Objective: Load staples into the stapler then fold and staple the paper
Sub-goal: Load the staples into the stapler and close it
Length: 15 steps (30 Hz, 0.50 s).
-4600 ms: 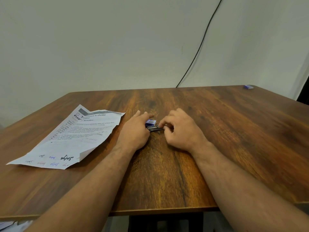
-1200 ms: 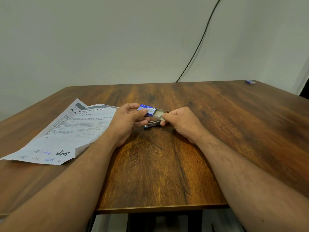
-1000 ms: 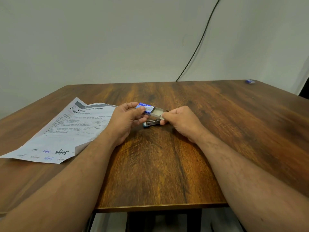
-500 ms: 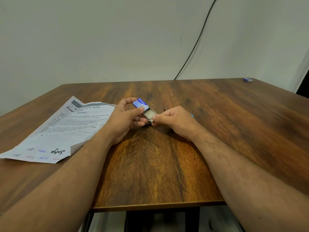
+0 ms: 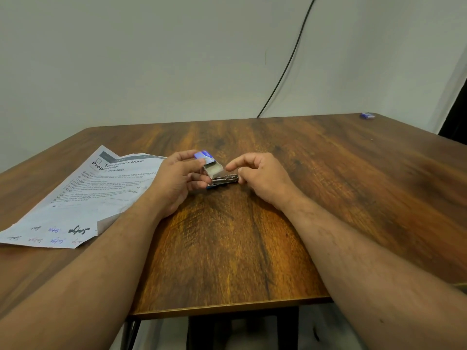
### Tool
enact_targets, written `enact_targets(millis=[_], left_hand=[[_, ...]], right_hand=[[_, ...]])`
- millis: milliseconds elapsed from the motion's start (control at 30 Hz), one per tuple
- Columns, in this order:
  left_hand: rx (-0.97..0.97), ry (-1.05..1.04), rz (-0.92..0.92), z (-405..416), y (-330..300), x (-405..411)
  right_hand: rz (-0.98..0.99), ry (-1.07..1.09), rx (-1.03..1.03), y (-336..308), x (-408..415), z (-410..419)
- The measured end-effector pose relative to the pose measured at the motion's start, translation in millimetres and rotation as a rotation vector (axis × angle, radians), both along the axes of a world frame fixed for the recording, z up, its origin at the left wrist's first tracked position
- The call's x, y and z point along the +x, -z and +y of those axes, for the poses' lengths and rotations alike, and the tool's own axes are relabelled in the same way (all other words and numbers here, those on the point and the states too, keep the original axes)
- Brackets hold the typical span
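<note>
My left hand (image 5: pixel 177 181) grips a small blue staple box (image 5: pixel 205 156) just above the table, its grey inner tray (image 5: pixel 213 169) slid out to the right. Below the tray a small metal stapler (image 5: pixel 222 181) with a blue base lies on the wood, top opened. My right hand (image 5: pixel 262 175) hovers at the stapler's right end with curled fingers, its index fingertip close to the tray. Whether it pinches staples is too small to tell. A printed, creased paper (image 5: pixel 101 195) lies flat to the left, partly under my left forearm.
The wooden table (image 5: pixel 328 198) stands against a pale wall. A small blue object (image 5: pixel 367 115) sits at the far right corner. A black cable (image 5: pixel 285 69) runs down the wall behind the table. The near table edge is right under my forearms.
My left hand lifted the staple box off the table and the right pulled the tray out. The right fingers have now come off the tray, uncovering the stapler.
</note>
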<state>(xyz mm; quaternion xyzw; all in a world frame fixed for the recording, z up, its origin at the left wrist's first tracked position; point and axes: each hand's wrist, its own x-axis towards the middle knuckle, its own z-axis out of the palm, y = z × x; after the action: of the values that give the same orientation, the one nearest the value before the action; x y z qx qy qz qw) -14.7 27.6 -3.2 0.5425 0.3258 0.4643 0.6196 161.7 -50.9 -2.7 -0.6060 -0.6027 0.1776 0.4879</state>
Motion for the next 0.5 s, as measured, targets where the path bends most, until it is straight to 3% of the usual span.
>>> enact_targets(millis=[500], left_hand=[[0.055,0.049,0.122,-3.0,0.2,2.2]], right_hand=[[0.085,0.025,0.144,-1.6,-4.6,-4.2]])
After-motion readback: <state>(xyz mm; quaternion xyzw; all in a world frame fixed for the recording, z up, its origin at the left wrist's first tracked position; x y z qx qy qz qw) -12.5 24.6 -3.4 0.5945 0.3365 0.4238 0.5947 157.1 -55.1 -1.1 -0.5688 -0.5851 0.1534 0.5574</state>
